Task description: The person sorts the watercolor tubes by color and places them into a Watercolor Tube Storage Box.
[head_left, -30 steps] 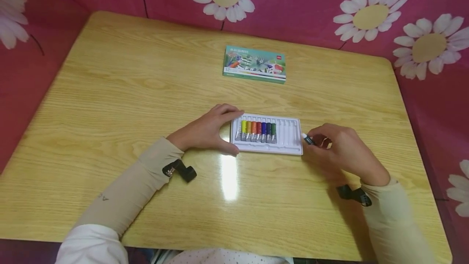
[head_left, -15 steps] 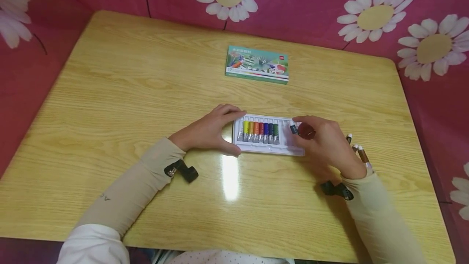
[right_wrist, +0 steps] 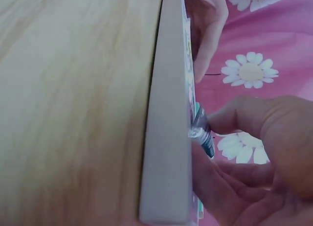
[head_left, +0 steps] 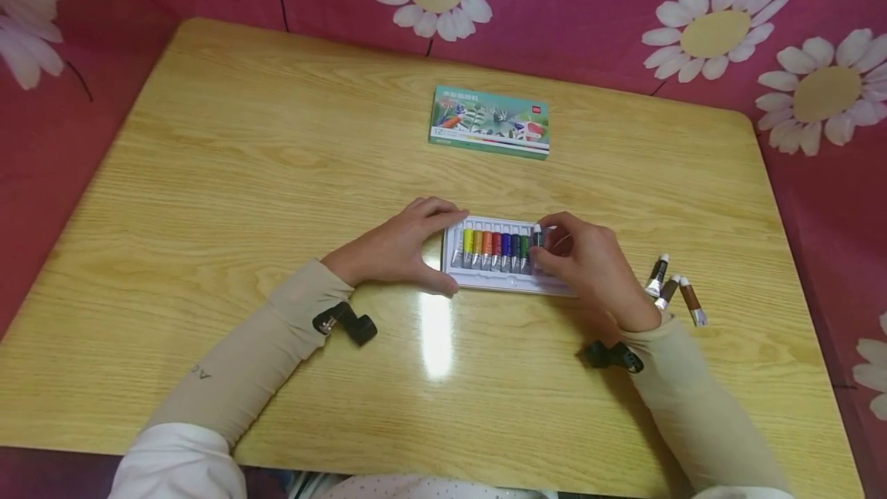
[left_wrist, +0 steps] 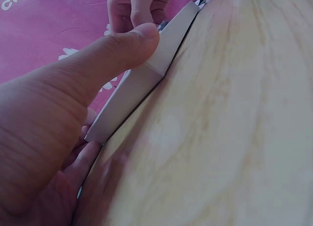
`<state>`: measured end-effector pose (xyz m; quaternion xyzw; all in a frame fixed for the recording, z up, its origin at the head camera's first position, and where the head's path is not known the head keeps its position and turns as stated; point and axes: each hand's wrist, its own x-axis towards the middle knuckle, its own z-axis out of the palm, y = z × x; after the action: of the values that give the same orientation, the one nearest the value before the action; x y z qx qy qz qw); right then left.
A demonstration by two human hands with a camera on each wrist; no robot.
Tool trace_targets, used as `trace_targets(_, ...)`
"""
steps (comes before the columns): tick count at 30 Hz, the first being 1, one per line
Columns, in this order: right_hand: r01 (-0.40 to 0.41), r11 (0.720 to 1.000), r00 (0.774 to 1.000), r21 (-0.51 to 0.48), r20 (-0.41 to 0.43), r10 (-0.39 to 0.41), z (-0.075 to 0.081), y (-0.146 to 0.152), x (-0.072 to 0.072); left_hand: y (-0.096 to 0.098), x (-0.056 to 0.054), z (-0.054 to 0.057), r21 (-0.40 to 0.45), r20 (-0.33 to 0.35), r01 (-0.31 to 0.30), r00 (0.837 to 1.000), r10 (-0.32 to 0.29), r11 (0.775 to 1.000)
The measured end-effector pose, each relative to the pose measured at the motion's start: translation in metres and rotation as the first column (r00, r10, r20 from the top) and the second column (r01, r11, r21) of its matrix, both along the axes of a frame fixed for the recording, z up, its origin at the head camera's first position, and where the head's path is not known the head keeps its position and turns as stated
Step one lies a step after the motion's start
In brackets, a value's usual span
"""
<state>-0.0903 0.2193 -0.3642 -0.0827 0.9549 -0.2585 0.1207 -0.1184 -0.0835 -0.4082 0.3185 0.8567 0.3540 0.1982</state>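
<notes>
A white plastic tray (head_left: 495, 282) lies on the table with a row of paint tubes (head_left: 487, 245) running from white and yellow through orange, red and blue to green. My left hand (head_left: 398, 243) grips its left end, thumb at the near corner and fingers at the far one. At the right side of the row, my right hand (head_left: 594, 262) pinches a dark green paint tube (head_left: 537, 234), white cap pointing away from me. In the right wrist view this tube (right_wrist: 205, 138) tilts over the tray's rim between thumb and fingers. The tray's right slots are hidden by the hand.
Three loose paint tubes, one black (head_left: 656, 276), one dark brown (head_left: 667, 293) and one brown (head_left: 693, 301), lie right of the right hand. Behind the tray rests a green printed paint box (head_left: 489, 122). A flowered pink cloth (head_left: 554, 14) borders the wooden table (head_left: 277, 160).
My right hand has carried the dark green tube leftward from beside the tray to the slot next to the green tube. The loose tubes have come into view. The left hand stays put.
</notes>
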Motion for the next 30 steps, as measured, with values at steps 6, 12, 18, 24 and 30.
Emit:
trace_targets(6,0.017,1.0,0.999,0.025,0.027,-0.018,-0.0003,-0.0049,0.0013,0.0008,0.0,0.0005,0.001,0.0,0.001,1.0,-0.001,1.0)
trace_targets(12,0.013,0.998,1.0,0.058,0.02,-0.015,0.0019,-0.007,0.0031,0.0009,0.0003,0.0008,-0.005,0.004,0.0,1.0,0.0,1.0)
trace_targets(18,0.013,0.998,1.0,0.056,-0.024,-0.012,0.0019,-0.0088,0.0057,0.0008,0.0005,0.0002,0.002,0.005,-0.001,1.0,0.001,1.0)
trace_targets(24,0.0,0.998,0.998,0.068,-0.067,0.005,0.0,-0.0105,0.0065,0.0004,0.0005,-0.0006,0.008,0.009,-0.006,1.0,0.005,1.0)
trace_targets(30,-0.013,0.997,0.998,0.08,-0.064,0.018,-0.0004,-0.0102,0.0053,0.0004,0.0007,0.0001,0.007,0.001,-0.005,1.0,0.005,1.0)
